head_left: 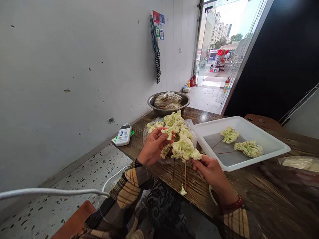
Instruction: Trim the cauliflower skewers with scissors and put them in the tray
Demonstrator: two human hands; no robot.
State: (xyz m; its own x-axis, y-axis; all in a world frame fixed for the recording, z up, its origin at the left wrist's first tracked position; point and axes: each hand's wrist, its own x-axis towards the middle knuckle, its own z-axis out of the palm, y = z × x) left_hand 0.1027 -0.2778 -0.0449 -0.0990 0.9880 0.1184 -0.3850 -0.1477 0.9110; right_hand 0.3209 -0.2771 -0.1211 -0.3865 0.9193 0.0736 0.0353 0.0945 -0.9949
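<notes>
My left hand point(158, 144) pinches a small cauliflower floret point(168, 132) above the pile. Lower and to the right, the fingers of my right hand point(208, 170) close on the edge of a larger cauliflower piece point(183, 148). Behind and between the hands, more florets point(176, 119) are heaped in a clear plastic bag point(191, 126) on the wooden table. Thin sticks point(185, 176) show below the larger piece; where their upper ends go is hidden. A tiny floret point(183, 190) is near the table's front edge.
On the right, a white tray point(277, 151) holds two cauliflower pieces on sticks. A metal bowl point(150, 103) with bagged food stands at the back. A white device point(123, 134) is at the left corner. Another plastic bag point(304, 163) lies at the right. A white cable point(73, 191) crosses the lower left.
</notes>
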